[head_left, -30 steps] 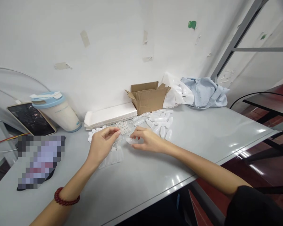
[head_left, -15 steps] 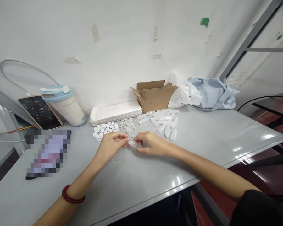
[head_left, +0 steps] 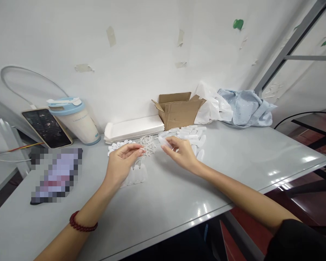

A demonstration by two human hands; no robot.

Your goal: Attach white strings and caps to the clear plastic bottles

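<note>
My left hand [head_left: 124, 159] pinches a small white piece at its fingertips, mostly hidden by them. To its right, my right hand [head_left: 182, 152] has thumb and fingers closed on a translucent plastic sleeve [head_left: 163, 140], at the near-left side of a pile of similar sleeves [head_left: 190, 136]. Between the hands lies a tangle of white cord loops [head_left: 149, 144]. Behind my left hand, white caps [head_left: 121, 144] are partly covered. Just below it, several clear sleeves with cord loops [head_left: 137, 174] lie side by side on the grey table [head_left: 163, 214].
An open cardboard box [head_left: 179, 112] and a stack of white paper sheets [head_left: 134, 128] stand against the wall. On the left are a cup [head_left: 78, 121], a phone [head_left: 47, 127] and a blurred item [head_left: 57, 174]. A white plastic bag [head_left: 213, 105] and blue cloth [head_left: 246, 108] lie back right.
My hands were together at the sleeve and have moved apart. The right hand is farther back and to the right, with a sleeve in it. The looped sleeves below my left hand show more clearly.
</note>
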